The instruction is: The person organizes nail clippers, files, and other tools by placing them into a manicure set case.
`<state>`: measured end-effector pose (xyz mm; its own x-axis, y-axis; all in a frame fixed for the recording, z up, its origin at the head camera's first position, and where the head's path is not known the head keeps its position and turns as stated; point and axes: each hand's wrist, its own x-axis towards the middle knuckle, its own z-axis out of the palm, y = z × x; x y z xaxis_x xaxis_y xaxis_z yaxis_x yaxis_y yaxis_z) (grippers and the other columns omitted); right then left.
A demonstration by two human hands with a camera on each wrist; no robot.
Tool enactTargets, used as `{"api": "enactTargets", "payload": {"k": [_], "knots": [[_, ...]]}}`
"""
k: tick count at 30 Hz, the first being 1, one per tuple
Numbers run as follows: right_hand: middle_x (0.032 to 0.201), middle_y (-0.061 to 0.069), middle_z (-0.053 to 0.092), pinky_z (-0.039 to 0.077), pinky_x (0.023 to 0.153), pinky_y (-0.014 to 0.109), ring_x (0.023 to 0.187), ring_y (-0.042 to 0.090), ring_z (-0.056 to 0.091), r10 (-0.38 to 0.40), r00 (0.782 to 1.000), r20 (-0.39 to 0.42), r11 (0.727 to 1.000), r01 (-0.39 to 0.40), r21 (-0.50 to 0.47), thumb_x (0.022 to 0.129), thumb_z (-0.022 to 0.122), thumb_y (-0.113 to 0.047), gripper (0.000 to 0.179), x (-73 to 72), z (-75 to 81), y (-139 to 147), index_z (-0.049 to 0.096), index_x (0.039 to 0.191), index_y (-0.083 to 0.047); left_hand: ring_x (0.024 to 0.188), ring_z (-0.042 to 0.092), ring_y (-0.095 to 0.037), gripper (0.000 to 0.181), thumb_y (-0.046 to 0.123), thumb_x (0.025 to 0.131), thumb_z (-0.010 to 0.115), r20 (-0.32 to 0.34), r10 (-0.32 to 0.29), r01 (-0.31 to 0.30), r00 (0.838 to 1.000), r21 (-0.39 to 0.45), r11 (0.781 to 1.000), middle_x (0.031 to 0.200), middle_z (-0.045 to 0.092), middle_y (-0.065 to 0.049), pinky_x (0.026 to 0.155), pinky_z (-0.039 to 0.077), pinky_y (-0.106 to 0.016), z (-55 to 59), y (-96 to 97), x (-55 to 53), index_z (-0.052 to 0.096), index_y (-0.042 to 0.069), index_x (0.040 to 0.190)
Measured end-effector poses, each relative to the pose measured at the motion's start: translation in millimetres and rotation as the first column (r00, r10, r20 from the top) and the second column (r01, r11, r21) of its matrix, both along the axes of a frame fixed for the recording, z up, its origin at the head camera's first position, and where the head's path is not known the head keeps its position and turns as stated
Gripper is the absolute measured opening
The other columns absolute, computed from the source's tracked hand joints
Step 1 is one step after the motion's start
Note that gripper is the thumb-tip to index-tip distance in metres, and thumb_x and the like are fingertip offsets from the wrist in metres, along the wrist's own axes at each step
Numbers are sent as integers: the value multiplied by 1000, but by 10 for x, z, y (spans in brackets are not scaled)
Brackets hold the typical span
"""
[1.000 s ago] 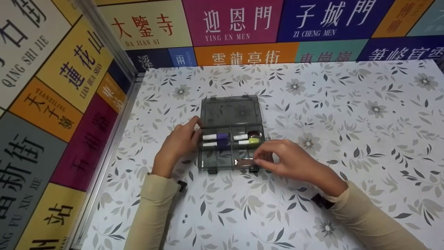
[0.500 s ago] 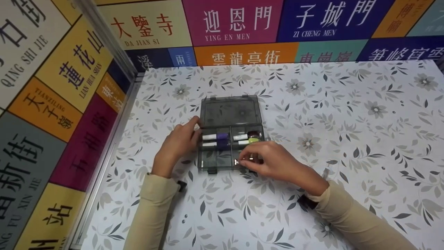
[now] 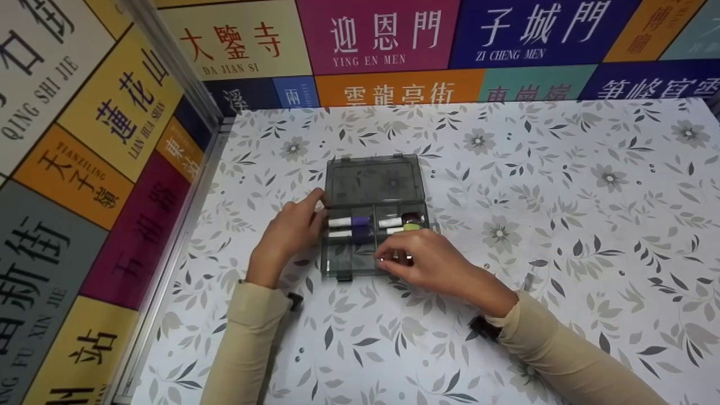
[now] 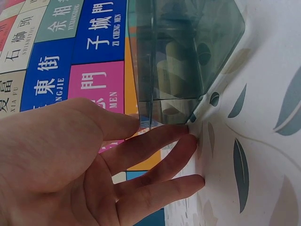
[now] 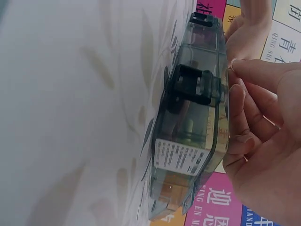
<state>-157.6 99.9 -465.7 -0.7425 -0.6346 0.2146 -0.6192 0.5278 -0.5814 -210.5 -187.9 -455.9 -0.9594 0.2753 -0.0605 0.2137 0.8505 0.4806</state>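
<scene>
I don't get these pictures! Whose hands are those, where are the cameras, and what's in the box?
They're a person's own bare hands, not a robot's. The picture showing both sleeves comes from a camera worn on the head, looking down. The other two come from cameras on the wrists, so the box looks sideways there. It sits open on a flowery surface, with small bottles inside: purple, dark and yellow-green. The left hand touches the box's side. The right hand is at its near right part; I can't tell whether it holds anything.
</scene>
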Motion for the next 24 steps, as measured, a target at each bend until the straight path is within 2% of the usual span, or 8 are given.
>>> {"api": "enactTargets", "payload": {"k": [10, 16, 24], "knots": [[93, -12, 80, 56, 79, 33, 84, 7, 71, -47, 999, 13, 999, 47, -1, 98, 82, -27, 4, -5, -12, -74, 84, 101, -24, 73, 58, -25, 20, 23, 114, 55, -3, 3, -3, 1000, 3, 1000, 78, 65, -6, 66, 45, -44, 10, -8, 6, 59, 18, 133], [93, -12, 81, 56, 79, 32, 81, 5, 71, -32, 999, 11, 999, 32, -11, 98, 82, -26, 4, -12, -21, -95, 84, 101, -24, 73, 58, -26, 21, 24, 114, 54, -2, 3, -3, 1000, 1, 1000, 77, 65, -6, 67, 46, -45, -4, -12, 3, 59, 19, 134], [92, -11, 80, 55, 80, 33, 84, 7, 71, -23, 1000, -9, 999, 23, -34, 99, 82, -25, 4, -12, -17, -81, 84, 100, -22, 74, 60, -26, 20, 27, 115, 52, 18, 5, -6, 1000, 1, 1000, 79, 68, -4, 66, 47, -43, 3, -9, 4, 58, 21, 133]]}}
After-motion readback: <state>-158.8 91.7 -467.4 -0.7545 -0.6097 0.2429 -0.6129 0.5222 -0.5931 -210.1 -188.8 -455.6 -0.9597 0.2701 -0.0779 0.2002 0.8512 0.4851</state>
